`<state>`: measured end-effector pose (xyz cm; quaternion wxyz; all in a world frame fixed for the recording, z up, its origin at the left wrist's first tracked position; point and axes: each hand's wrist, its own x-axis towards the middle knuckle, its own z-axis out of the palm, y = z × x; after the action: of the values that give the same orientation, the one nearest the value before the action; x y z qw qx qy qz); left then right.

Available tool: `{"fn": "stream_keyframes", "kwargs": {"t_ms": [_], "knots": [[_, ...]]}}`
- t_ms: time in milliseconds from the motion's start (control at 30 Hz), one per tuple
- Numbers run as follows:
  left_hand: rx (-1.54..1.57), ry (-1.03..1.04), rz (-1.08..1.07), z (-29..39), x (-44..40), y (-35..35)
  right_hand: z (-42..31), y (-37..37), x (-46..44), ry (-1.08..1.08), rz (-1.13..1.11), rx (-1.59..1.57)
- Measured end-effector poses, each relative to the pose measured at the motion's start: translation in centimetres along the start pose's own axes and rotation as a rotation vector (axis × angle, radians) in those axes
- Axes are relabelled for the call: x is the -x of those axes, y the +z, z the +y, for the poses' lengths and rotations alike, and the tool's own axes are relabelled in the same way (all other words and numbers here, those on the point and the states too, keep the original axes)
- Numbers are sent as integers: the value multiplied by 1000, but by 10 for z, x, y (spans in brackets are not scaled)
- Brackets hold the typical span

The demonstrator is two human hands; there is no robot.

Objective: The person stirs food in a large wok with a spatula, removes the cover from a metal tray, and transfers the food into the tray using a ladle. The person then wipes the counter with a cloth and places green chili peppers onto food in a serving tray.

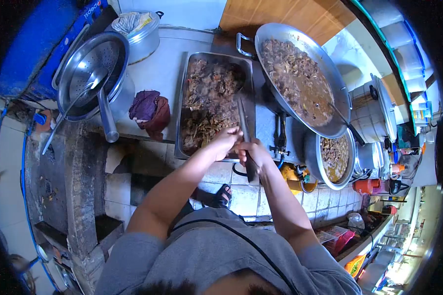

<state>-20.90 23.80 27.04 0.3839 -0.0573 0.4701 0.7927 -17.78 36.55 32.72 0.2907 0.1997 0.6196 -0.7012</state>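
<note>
My right hand [253,151] is wrapped round a long knife [243,118], its grey blade pointing away over the tray and its dark end toward me. Close beside it, my left hand [225,141] has its fingers pinched together near the blade; what they hold, if anything, is too small to make out. Both hands are above the near right corner of a rectangular steel tray [181,105]. Chopped cooked meat [209,91] fills much of that tray, and its right side shows bare metal.
A big wok [337,81] of meat in brown sauce stands right, a ladle [347,123] in it. Below is a pot [350,169] of similar food. Left are a colander [96,54] with ladles, purple and red cloths [150,110] and a lidded pot [142,39]. A gas valve [280,137] adjoins the tray.
</note>
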Motion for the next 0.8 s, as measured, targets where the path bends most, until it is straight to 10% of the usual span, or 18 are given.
{"fn": "stream_keyframes", "kwargs": {"t_ms": [400,800], "knots": [[14,18,190,-17,50,-25,47,-37,-37,-582,426,1093],[-55,-105,97,-42,46,-21,33,-46,89,-559,136,751]]}}
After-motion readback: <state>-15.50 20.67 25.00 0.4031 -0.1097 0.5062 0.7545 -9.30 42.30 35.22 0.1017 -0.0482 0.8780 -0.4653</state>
